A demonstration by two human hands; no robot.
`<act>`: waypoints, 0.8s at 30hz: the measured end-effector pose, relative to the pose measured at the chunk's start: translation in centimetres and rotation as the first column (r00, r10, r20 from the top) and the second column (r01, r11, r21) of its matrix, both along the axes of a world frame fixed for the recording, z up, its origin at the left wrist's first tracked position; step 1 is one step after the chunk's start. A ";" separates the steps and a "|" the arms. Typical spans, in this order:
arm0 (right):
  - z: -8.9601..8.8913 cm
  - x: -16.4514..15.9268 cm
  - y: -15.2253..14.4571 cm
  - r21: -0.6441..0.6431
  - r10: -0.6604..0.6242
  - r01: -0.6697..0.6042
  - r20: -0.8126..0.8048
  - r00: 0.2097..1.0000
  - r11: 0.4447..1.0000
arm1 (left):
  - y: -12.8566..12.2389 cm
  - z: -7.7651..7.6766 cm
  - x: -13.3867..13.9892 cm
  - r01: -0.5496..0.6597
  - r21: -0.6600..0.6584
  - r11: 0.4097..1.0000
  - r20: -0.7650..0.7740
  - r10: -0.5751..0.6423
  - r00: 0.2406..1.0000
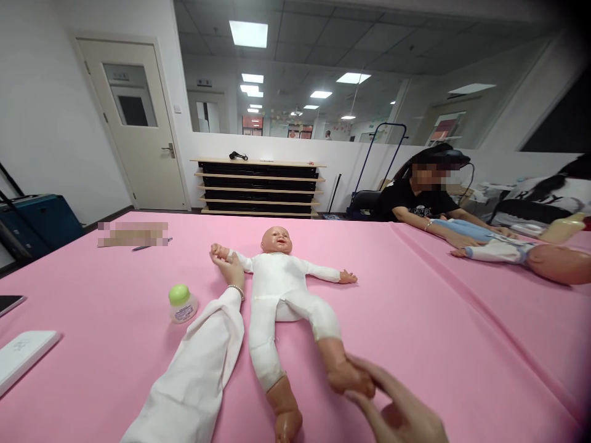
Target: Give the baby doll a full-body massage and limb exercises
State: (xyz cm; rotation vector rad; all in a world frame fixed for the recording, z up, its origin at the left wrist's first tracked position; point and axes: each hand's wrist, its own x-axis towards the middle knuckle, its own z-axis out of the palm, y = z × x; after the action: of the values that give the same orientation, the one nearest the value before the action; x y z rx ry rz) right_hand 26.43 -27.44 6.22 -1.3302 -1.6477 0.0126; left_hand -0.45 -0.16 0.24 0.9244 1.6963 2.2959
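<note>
A baby doll (pixel 280 280) with a white cloth body lies on its back on the pink tablecloth (pixel 415 320), head away from me. My left hand (pixel 230 269), a beaded bracelet at its wrist, is closed around the doll's arm near its small hand. At the lower right, my right hand (pixel 397 400) grips the doll's foot (pixel 351 374) between thumb and fingers. The doll's other foot (pixel 287 418) rests near the front edge of the view. Beside my left sleeve stands a small jar (pixel 183 306) with a green lid.
A white box-like device (pixel 25 357) and a dark phone-like object (pixel 10 303) lie at left. A pen (pixel 152 243) is farther back. Across the table at right, a seated co-worker (pixel 425 197) handles another doll (pixel 503 251). A bottle (pixel 562 229) stands beyond it.
</note>
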 end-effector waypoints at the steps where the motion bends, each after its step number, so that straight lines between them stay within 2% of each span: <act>1: 1.6 0.2 1.3 0.061 -0.005 0.003 0.030 1.000 0.998 | -0.3 0.5 0.5 0.067 0.012 0.998 -0.058 -0.066 0.996; 3: 4.1 0.3 4.4 0.123 0.020 -0.028 0.065 0.998 0.992 | -0.8 1.3 1.4 0.225 0.004 0.974 -0.181 -0.220 0.958; 5: 5.4 -0.2 8.1 0.055 0.070 -0.074 0.083 0.994 0.996 | -1.2 1.7 2.2 0.381 -0.037 0.924 -0.322 -0.373 0.870; 7: 5.6 -1.2 11.8 -0.030 0.112 -0.109 0.111 0.988 0.994 | -1.4 1.8 2.6 0.484 -0.104 0.869 -0.468 -0.472 0.747; 9: 4.9 -2.2 14.8 -0.113 0.074 -0.063 0.099 0.992 0.992 | -1.4 1.5 2.7 0.512 -0.171 0.842 -0.587 -0.504 0.633; 12: 3.8 -3.3 17.0 -0.226 0.075 -0.052 0.093 0.993 0.973 | -1.1 1.1 2.5 0.503 -0.216 0.837 -0.663 -0.504 0.554; 14: 3.4 -3.2 16.9 -0.200 0.081 -0.068 0.061 0.995 0.977 | -1.0 1.1 2.2 0.514 -0.204 0.833 -0.631 -0.513 0.582; 15: 3.5 -3.0 16.4 -0.167 0.086 -0.077 0.045 0.995 0.983 | -1.0 1.1 2.1 0.518 -0.182 0.836 -0.589 -0.514 0.624; 18: 3.9 -1.6 13.0 -0.052 0.099 -0.098 0.018 0.995 0.994 | -0.9 1.3 1.4 0.454 -0.074 0.888 -0.364 -0.448 0.816; 20: 4.1 -0.5 9.7 0.012 0.103 -0.103 0.023 0.994 0.995 | -0.8 1.2 0.6 0.367 -0.030 0.930 -0.216 -0.365 0.906; 22: 3.5 0.4 6.4 0.022 0.082 -0.083 0.022 0.996 0.996 | -0.5 0.9 -0.1 0.297 -0.034 0.954 -0.112 -0.299 0.948; 24: 2.1 1.2 3.6 -0.007 0.043 -0.043 -0.003 0.999 0.999 | -0.1 0.5 -0.7 0.247 -0.071 0.966 -0.034 -0.250 0.968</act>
State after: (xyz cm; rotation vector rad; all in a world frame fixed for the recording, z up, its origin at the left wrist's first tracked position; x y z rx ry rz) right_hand 27.64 -23.89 8.35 -1.2989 -1.6754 0.0453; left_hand -1.11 -0.29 0.72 1.1093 1.5608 2.0600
